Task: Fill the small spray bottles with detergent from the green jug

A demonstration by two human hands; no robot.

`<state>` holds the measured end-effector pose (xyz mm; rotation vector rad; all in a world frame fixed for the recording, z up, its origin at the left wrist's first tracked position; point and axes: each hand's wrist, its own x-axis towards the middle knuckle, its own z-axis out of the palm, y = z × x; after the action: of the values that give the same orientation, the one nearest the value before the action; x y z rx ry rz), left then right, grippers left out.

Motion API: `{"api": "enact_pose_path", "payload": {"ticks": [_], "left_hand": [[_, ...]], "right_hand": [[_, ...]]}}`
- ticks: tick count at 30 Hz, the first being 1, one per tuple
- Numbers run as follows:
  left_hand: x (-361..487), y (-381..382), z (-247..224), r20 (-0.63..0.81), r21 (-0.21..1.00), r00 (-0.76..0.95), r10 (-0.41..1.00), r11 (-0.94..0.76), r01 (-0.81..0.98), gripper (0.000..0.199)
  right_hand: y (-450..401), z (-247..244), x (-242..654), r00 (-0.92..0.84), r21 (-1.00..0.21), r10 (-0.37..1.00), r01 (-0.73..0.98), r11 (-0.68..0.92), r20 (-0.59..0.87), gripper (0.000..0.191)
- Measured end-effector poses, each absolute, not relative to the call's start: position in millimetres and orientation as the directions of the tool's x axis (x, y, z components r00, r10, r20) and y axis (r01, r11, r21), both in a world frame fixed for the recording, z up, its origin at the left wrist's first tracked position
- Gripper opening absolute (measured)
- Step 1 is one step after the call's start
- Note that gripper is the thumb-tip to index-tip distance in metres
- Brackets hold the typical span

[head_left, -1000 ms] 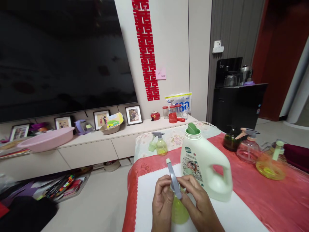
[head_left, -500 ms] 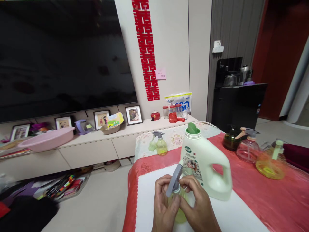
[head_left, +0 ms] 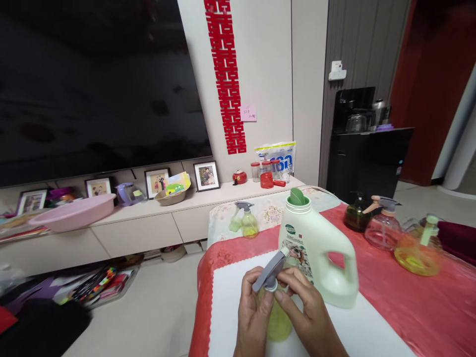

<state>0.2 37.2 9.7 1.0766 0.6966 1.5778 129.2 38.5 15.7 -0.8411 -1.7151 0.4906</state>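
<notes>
Low in the middle of the head view stands a yellow-green spray bottle (head_left: pixel 279 322) with a grey trigger spray head (head_left: pixel 270 270) on its neck. My left hand (head_left: pixel 253 312) is closed around the left side of the neck and head. My right hand (head_left: pixel 307 310) pinches the collar from the right with thumb and fingers. The bottle's upper part is partly hidden by my fingers. Just behind my right hand is a large pale green jug (head_left: pixel 316 238), its mouth open, with a green scoop-like piece (head_left: pixel 297 196) in it.
Another yellow spray bottle (head_left: pixel 250 223) stands at the table's far left. On the right are a dark green bottle (head_left: pixel 357 216), a pink spray bottle (head_left: pixel 383 229) and a yellow one (head_left: pixel 418 253). A red cloth (head_left: pixel 420 307) and white mat (head_left: pixel 226 307) cover the table.
The grey spray head has turned, its nozzle now pointing further right. My fingers have shifted around the neck, and my right thumb sits higher at the collar.
</notes>
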Motion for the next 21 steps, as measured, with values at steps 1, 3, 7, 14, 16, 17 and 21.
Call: {"api": "enact_pose_path", "payload": {"ticks": [1,3,7,14,16,17,21], "left_hand": [[1.0,36.1,10.0,0.274,0.855,-0.035,0.961,-0.260,-0.448,0.037],[1.4,35.2,8.9,0.268,0.851,-0.043,0.963,-0.257,-0.458,0.036],[-2.9,40.7,1.1,0.310,0.845,-0.065,0.949,-0.306,-0.438,0.034],[-7.1,47.9,-1.1,0.305,0.849,-0.009,0.952,-0.276,-0.451,0.034],[-6.1,47.1,1.2,0.306,0.846,0.005,0.952,-0.269,-0.461,0.034],[-5.4,46.3,2.4,0.305,0.846,0.016,0.952,-0.263,-0.464,0.033],[-1.1,40.8,7.0,0.255,0.840,0.002,0.967,-0.220,-0.497,0.032]], "right_hand": [[38.3,14.2,127.4,-0.107,-0.691,0.737,0.283,0.666,0.667,0.022],[38.3,9.2,123.9,-0.047,-0.698,0.737,0.285,0.657,0.674,0.021],[41.6,-7.5,119.1,0.041,-0.763,0.787,0.280,0.582,0.615,0.020],[48.6,-19.5,123.0,0.019,-0.831,0.852,0.229,0.506,0.524,0.033],[48.4,-21.4,125.6,0.006,-0.859,0.876,0.199,0.472,0.482,0.036],[48.3,-23.5,126.6,0.008,-0.878,0.892,0.178,0.444,0.453,0.038],[48.6,-37.0,125.8,0.056,-0.933,0.936,0.111,0.341,0.348,0.041]]}}
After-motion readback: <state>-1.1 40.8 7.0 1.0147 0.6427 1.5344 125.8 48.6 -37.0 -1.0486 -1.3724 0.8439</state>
